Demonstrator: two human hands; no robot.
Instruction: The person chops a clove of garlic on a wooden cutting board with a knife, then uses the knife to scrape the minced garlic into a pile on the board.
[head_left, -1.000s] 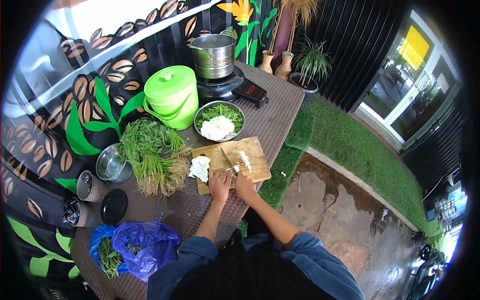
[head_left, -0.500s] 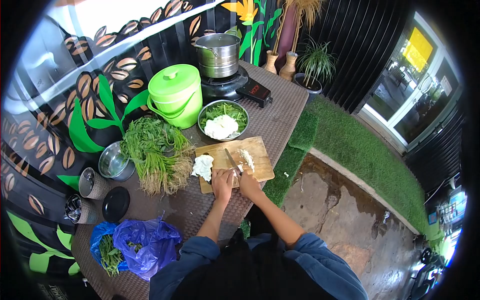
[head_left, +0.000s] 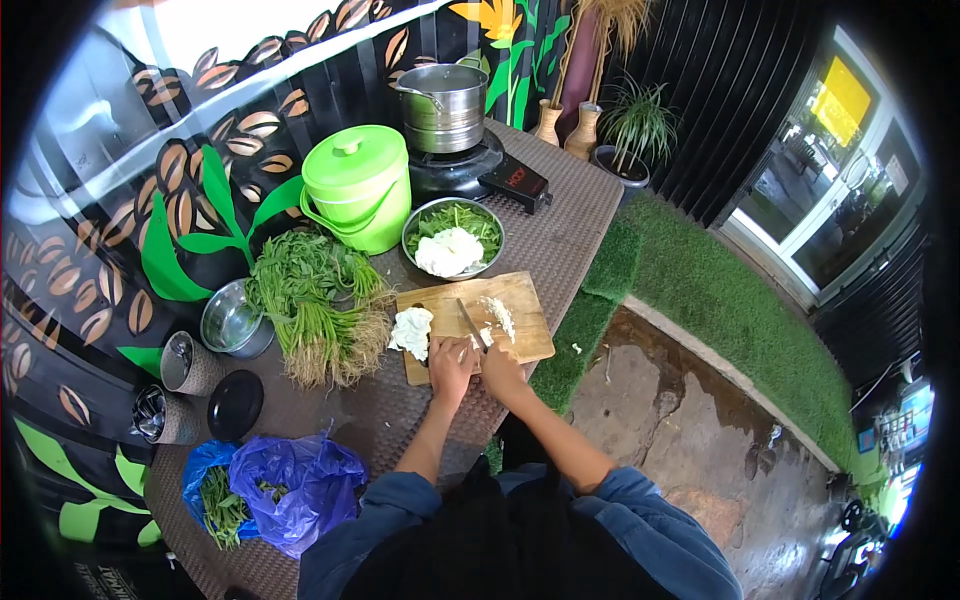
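Note:
My right hand [head_left: 503, 372] is closed round the handle of a kitchen knife [head_left: 468, 318], its blade pointing away from me over a wooden cutting board [head_left: 535, 340]. Beside the blade, my left hand [head_left: 452, 366] has its fingers curled down on the board. A bit of white food shows at its fingertips, mostly hidden by them. Finely chopped white bits [head_left: 498, 316] lie to the right of the knife. A larger white, crumbly clump [head_left: 411, 331] rests at the board's left edge. Behind the board, a metal bowl [head_left: 409, 262] holds green leaves and another white clump [head_left: 449, 251].
A bunch of rooted greens [head_left: 315, 300] lies left of the board, by an empty metal bowl [head_left: 237, 322]. A lidded green bucket [head_left: 357, 185] and a steel pot [head_left: 440, 115] on a burner [head_left: 455, 170] stand behind. Blue plastic bags [head_left: 300, 490] sit front left.
The view has shifted slightly, so everything sits a little further right. The knife blade has tilted a little; both hands stay at the same place on the board.

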